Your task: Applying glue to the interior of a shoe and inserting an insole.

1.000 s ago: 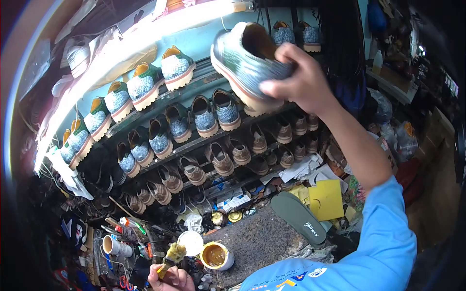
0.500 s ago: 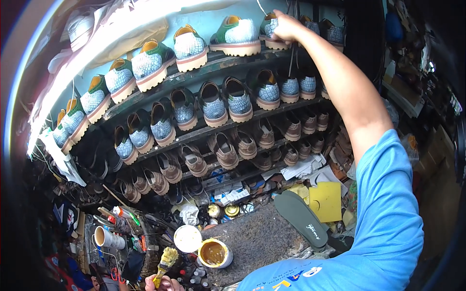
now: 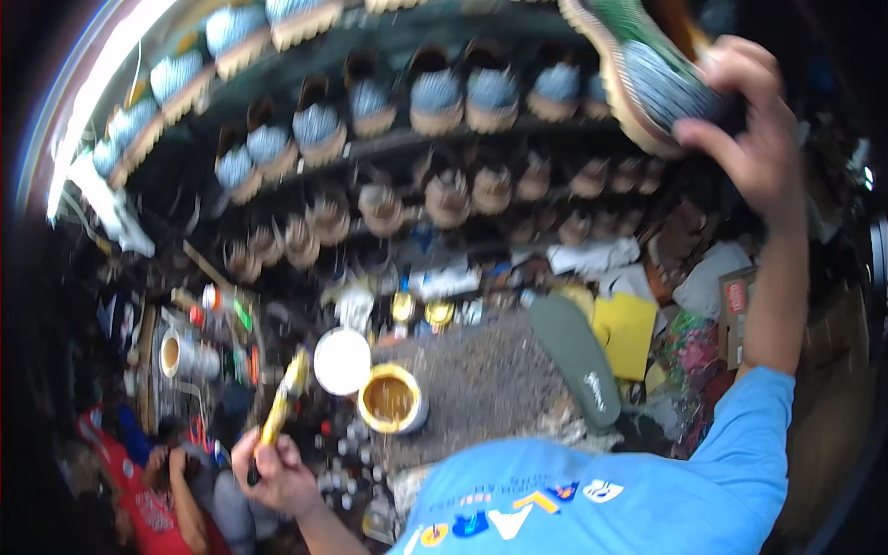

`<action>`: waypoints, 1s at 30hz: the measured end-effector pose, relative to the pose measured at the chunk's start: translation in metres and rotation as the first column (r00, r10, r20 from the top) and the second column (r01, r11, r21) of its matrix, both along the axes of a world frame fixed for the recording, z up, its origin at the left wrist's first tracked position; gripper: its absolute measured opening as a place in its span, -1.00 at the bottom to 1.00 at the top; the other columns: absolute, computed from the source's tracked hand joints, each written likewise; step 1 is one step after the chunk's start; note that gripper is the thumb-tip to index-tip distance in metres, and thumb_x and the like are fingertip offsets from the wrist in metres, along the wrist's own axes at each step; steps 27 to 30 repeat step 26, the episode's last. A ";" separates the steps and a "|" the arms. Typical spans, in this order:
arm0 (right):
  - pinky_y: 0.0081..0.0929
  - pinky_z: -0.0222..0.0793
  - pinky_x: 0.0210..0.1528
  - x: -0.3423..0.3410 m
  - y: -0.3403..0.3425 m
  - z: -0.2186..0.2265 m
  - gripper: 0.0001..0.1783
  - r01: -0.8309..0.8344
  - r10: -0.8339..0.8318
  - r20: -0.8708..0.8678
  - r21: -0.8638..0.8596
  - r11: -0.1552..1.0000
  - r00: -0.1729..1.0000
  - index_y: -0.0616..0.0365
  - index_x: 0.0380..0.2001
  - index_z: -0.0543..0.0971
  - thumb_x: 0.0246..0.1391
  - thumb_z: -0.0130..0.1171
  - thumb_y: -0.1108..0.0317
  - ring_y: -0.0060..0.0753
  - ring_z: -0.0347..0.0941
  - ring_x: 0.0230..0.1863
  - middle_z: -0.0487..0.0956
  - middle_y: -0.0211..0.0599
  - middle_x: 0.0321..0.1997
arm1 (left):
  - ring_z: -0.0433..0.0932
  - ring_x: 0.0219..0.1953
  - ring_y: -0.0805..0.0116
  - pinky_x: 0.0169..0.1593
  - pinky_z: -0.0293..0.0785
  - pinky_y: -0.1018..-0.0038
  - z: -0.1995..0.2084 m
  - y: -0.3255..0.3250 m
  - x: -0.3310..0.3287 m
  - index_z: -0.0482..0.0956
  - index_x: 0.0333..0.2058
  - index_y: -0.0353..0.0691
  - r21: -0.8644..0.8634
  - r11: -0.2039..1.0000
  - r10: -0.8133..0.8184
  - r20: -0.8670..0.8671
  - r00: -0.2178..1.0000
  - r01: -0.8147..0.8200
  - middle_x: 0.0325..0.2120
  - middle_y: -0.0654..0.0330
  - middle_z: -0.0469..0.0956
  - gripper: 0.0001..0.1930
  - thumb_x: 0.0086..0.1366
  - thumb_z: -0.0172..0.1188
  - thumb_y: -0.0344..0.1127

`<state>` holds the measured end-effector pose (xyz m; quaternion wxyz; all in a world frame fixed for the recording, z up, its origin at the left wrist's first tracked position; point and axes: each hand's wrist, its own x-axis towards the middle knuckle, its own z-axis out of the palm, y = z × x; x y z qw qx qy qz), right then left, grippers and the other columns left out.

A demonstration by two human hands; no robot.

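A blue-grey shoe [image 3: 647,74] with a tan sole is gripped by the right hand [image 3: 754,139], fingers [image 3: 708,139] curled around its heel, high above the open glue tin [image 3: 392,400] and level with the shelves of shoes [image 3: 435,92]. A yellow-handled brush [image 3: 285,396] is held upright in the closed fingers of the left hand [image 3: 273,472], just left of the tin. A white lid [image 3: 341,361] touches the tin's upper left; a dark green insole [image 3: 578,356] lies to its right on the tabletop [image 3: 486,370].

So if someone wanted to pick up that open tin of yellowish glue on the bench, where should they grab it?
Probably around the round side wall of the glue tin, coming from above or the near side with fingers straddling the rim. It stands upright and open, so keep it level. The white lid sits close on its left, so the right side looks freer.
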<state>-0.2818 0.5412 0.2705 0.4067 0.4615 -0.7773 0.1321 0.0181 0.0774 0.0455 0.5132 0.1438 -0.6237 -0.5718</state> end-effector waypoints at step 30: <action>-0.01 0.39 0.38 0.177 -0.083 -0.309 -0.74 -0.340 0.335 0.683 -0.134 0.931 0.649 -0.03 -0.23 0.62 -0.05 0.35 0.43 -0.30 0.52 -0.02 0.60 -0.41 -0.22 | 0.21 -0.82 0.61 -0.74 0.07 0.65 -0.094 -0.059 -0.004 0.59 -0.30 -0.24 0.955 0.250 -0.748 0.085 0.658 0.160 -0.76 0.38 0.37 -0.67 0.48 0.18 -0.06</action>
